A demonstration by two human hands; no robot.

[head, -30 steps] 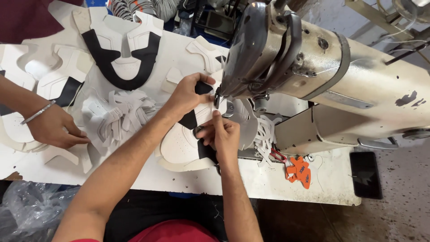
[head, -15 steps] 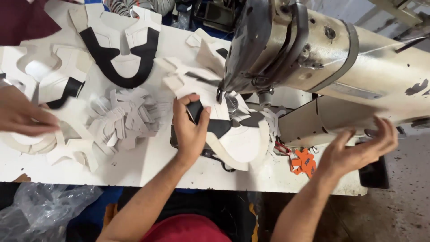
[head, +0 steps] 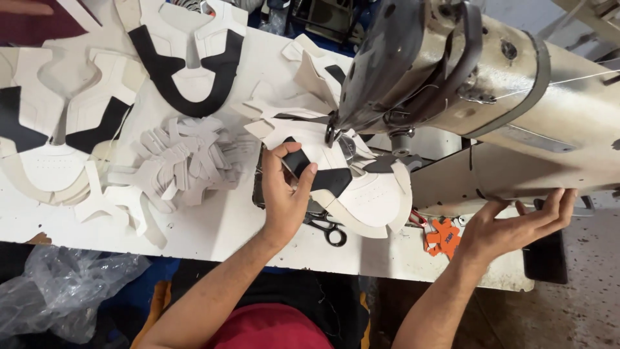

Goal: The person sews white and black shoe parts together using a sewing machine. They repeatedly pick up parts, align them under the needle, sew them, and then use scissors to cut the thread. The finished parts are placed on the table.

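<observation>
Left hand [head: 284, 194] is down on the white table [head: 213, 226], fingers and thumb pinched on the black tongue strip of the white shoe upper piece [head: 365, 200], which lies flat just under the nose of the big grey sewing machine [head: 452, 71]. That piece sits right at the needle area, its long axis running from the left hand out toward the lower right, curved white edge nearest the table's front rim. So the left hand is the one on the work, touching it; the right hand [head: 516, 223] is well apart, off to the right beneath the machine's arm, palm up, fingers spread wide and holding nothing. It hovers near the machine's side, past the table's end, with an orange star-shaped tag [head: 444, 237] between it and the shoe piece. Black-handled scissors [head: 329, 229] lie just beside the left wrist, partly tucked under the piece's edge. Over to the left, a loose heap of small grey-white cut pieces [head: 187, 161], and beyond that more white-and-black shoe panels [head: 187, 58] laid flat. Crumpled clear plastic [head: 58, 291] hangs below the table front. At top left there is a glimpse of another person's hand [head: 26, 8], well clear of the work.
</observation>
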